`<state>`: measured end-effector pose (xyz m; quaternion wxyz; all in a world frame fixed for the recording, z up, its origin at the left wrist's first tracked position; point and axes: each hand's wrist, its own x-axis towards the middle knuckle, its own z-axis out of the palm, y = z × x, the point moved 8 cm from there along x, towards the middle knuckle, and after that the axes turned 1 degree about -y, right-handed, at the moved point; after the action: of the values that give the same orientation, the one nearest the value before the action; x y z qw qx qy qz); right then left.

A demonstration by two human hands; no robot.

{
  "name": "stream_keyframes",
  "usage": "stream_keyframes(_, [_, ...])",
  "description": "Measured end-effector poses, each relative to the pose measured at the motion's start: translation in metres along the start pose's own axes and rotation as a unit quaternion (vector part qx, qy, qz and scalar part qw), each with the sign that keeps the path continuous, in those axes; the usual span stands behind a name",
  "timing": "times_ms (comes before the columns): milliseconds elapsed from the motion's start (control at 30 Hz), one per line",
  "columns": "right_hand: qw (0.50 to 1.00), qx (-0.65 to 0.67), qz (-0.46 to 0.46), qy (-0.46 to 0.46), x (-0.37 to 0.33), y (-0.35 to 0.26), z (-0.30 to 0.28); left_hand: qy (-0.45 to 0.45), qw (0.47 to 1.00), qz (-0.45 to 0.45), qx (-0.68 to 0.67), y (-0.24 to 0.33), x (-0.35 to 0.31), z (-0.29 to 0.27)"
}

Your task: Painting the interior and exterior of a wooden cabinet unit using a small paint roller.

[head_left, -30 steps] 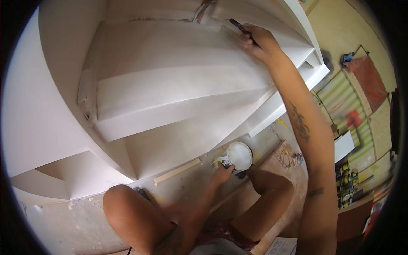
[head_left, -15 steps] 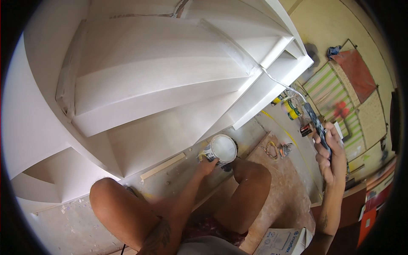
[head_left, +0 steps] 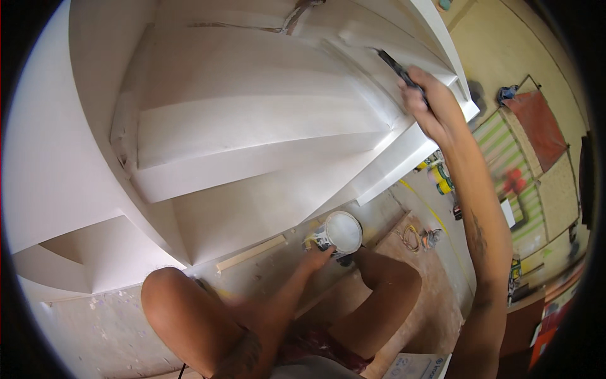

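Note:
My right hand (head_left: 432,101) is closed around the black handle of a paint roller (head_left: 392,65), raised over the right side of the white cabinet (head_left: 252,88). The roller's thin metal rod points up and left to the cabinet panel; its far end is blurred against the white, so I cannot tell whether it touches. Low down between my knees, my left hand (head_left: 317,257) grips the side of a small bucket (head_left: 344,233), which is tilted a little and shows white paint inside.
A wooden strip (head_left: 251,254) lies on the floor along the cabinet base. Right of my knee are a brown board (head_left: 435,278), coiled cord (head_left: 411,239) and yellow-labelled cans (head_left: 444,181). A cardboard box (head_left: 413,366) sits by my right side. Striped fabric (head_left: 505,151) stands at the right.
My right hand has swung up and left with the paint roller, from beside the cabinet to over its panel. The left hand still holds the bucket; the view has shifted slightly.

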<state>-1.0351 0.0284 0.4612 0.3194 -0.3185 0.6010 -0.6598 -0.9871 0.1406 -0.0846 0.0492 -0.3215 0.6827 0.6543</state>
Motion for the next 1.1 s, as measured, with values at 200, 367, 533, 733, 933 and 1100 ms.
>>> stream_keyframes(200, [0.998, 0.031, 0.012, -0.047, 0.118, -0.009, 0.062, 0.022, 0.998, 0.013, -0.057, -0.011, 0.017, 0.006])
stream_keyframes(367, [0.999, 0.025, -0.011, -0.036, 0.118, -0.009, 0.059, 0.045, 0.993, 0.041, -0.099, -0.015, 0.025, 0.014])
stream_keyframes(533, [0.998, 0.011, 0.02, -0.056, 0.019, -0.004, 0.002, 0.077, 0.988, 0.061, -0.116, -0.021, 0.033, 0.015])
stream_keyframes(733, [0.996, -0.039, -0.044, 0.059, -0.156, -0.021, -0.093, 0.065, 0.987, 0.094, -0.118, -0.028, 0.049, 0.022])
stream_keyframes(933, [0.991, -0.007, -0.046, 0.128, -0.263, -0.008, -0.126, 0.04, 0.996, 0.061, -0.052, -0.033, 0.054, 0.023])
stream_keyframes(1100, [0.989, 0.134, -0.029, 0.054, -0.313, 0.022, -0.122, 0.05, 0.996, 0.056, -0.04, -0.02, 0.036, 0.013])
